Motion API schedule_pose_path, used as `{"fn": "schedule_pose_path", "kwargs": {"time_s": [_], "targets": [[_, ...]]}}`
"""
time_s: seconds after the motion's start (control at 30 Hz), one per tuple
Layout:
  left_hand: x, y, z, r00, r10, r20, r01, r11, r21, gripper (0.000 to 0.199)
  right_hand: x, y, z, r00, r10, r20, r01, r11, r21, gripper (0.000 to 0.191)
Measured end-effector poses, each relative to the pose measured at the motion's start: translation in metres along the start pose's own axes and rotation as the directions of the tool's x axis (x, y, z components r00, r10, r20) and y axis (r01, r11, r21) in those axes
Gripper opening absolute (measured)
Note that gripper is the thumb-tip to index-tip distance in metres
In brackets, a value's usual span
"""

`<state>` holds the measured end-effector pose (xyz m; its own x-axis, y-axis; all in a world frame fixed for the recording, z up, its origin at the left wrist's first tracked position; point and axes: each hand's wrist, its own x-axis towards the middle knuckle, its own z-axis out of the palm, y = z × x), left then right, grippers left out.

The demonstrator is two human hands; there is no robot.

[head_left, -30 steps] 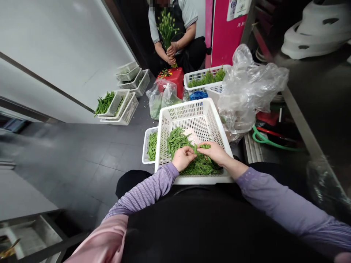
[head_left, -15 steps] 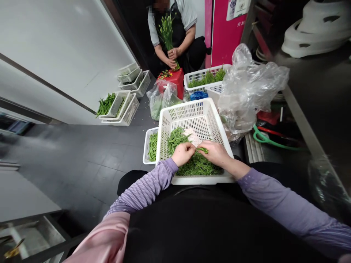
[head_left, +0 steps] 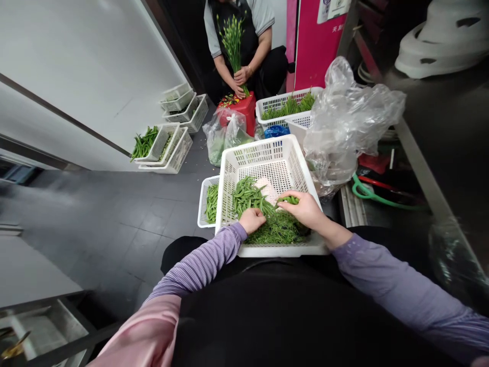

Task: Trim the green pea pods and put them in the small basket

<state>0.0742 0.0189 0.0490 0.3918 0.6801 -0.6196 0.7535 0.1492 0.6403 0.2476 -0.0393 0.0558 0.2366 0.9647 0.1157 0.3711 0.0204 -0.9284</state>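
Note:
A large white perforated basket (head_left: 303,176) rests before my lap. Green pea pods (head_left: 246,196) are heaped on its left side, and thin green trimmings (head_left: 271,232) cover the near part. My right hand (head_left: 308,211), thumb and fingers closed, grips a few green pea pods (head_left: 289,200) above the trimmings. Lower and to the left, my left hand (head_left: 252,220) is closed in a pinch at the edge of the pile; whatever is between its fingertips is hidden. A pinkish-white patch (head_left: 267,188) shows behind the pods.
A smaller white basket (head_left: 202,204) of green pods stands at the left. Across from me, a person (head_left: 244,66) holds flowering stems (head_left: 232,43) over a red stool (head_left: 247,109). Clear plastic bags (head_left: 344,122) bulge at the right. Stacked baskets (head_left: 173,158) line the wall.
My hands have come apart from where they met. The left has dropped down and slightly left, onto the pile's edge; the right has shifted slightly right and up with its pods.

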Motion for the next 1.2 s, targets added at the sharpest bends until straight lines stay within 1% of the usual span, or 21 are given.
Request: {"fn": "schedule_pose_path", "kwargs": {"time_s": [0.07,0.13,0.2,0.3,0.37,0.43,0.5,0.57,0.6,0.67,0.73,0.8,0.83,0.87,0.9,0.93,1.0,1.03,1.07,1.13,1.2], "targets": [[-0.002,-0.010,-0.001,0.995,-0.056,0.086,0.046,0.993,0.107,0.015,0.003,0.001,-0.004,0.990,0.140,-0.005,-0.139,0.989,0.040,0.024],[-0.006,-0.011,-0.005,0.990,-0.010,0.139,-0.008,0.991,0.132,0.029,0.005,0.002,-0.006,0.976,0.214,0.038,-0.216,0.973,0.075,0.029],[-0.011,-0.001,-0.009,0.981,0.164,0.108,-0.181,0.968,0.172,0.037,0.006,0.002,-0.006,0.972,0.222,0.072,-0.228,0.969,0.095,0.029],[-0.014,0.021,-0.013,0.899,0.423,0.118,-0.438,0.845,0.307,0.029,0.006,0.002,-0.004,0.979,0.183,0.090,-0.187,0.981,0.044,0.027],[-0.013,0.033,-0.017,0.851,0.485,0.202,-0.524,0.756,0.392,0.026,0.004,0.002,-0.004,0.997,0.080,0.023,-0.078,0.994,-0.081,0.024],[-0.011,0.042,-0.022,0.828,0.491,0.272,-0.558,0.669,0.491,0.027,0.001,0.001,-0.003,0.993,-0.115,-0.004,0.110,0.959,-0.262,0.024],[-0.010,0.050,-0.029,0.810,0.490,0.323,-0.577,0.562,0.593,0.024,-0.002,0.001,-0.003,0.951,-0.278,0.135,0.308,0.873,-0.378,0.025],[-0.009,0.056,-0.035,0.765,0.511,0.392,-0.627,0.451,0.635,0.020,-0.002,0.001,-0.003,0.899,-0.308,0.310,0.415,0.823,-0.387,0.019],[-0.008,0.059,-0.037,0.729,0.538,0.424,-0.665,0.411,0.623,0.019,-0.001,0.000,-0.003,0.892,-0.291,0.347,0.417,0.827,-0.377,0.015],[-0.004,0.063,-0.038,0.656,0.626,0.420,-0.728,0.381,0.569,0.018,0.001,-0.001,-0.002,0.930,-0.225,0.290,0.318,0.889,-0.330,0.009],[0.001,0.063,-0.032,0.622,0.736,0.268,-0.735,0.432,0.522,0.021,0.003,-0.002,-0.001,0.982,-0.105,0.156,0.135,0.972,-0.191,0.006],[0.007,0.058,-0.020,0.640,0.768,0.030,-0.694,0.561,0.450,0.027,0.005,-0.003,0.002,0.993,0.077,0.086,-0.083,0.995,0.063,0.012],[0.010,0.052,-0.012,0.667,0.741,-0.073,-0.661,0.635,0.401,0.030,0.005,-0.003,0.003,0.981,0.174,0.084,-0.188,0.960,0.207,0.015],[0.012,0.044,-0.005,0.706,0.696,-0.133,-0.621,0.698,0.357,0.033,0.006,-0.002,0.003,0.962,0.258,0.089,-0.273,0.897,0.348,0.018],[0.014,0.034,0.003,0.753,0.645,-0.133,-0.576,0.743,0.340,0.034,0.007,-0.001,0.001,0.942,0.323,0.093,-0.327,0.815,0.478,0.020],[0.014,0.022,0.009,0.800,0.594,-0.079,-0.531,0.764,0.366,0.033,0.010,0.001,-0.003,0.926,0.369,0.081,-0.343,0.729,0.593,0.022],[0.013,-0.004,0.016,0.865,0.484,0.136,-0.477,0.707,0.522,0.023,0.016,0.006,-0.015,0.904,0.427,0.012,-0.284,0.580,0.763,0.021],[0.011,-0.017,0.017,0.872,0.432,0.231,-0.477,0.639,0.604,0.018,0.020,0.009,-0.022,0.893,0.449,-0.020,-0.244,0.520,0.819,0.019],[0.010,-0.027,0.017,0.860,0.410,0.303,-0.500,0.565,0.656,0.023,0.024,0.012,-0.029,0.882,0.469,-0.037,-0.214,0.469,0.857,0.017],[0.012,-0.041,0.013,0.831,0.431,0.352,-0.532,0.432,0.728,0.038,0.029,0.014,-0.038,0.863,0.505,-0.014,-0.222,0.404,0.888,0.013],[0.020,-0.043,0.009,0.809,0.491,0.323,-0.513,0.323,0.795,0.036,0.030,0.013,-0.038,0.852,0.517,0.085,-0.320,0.383,0.866,0.008]]}}
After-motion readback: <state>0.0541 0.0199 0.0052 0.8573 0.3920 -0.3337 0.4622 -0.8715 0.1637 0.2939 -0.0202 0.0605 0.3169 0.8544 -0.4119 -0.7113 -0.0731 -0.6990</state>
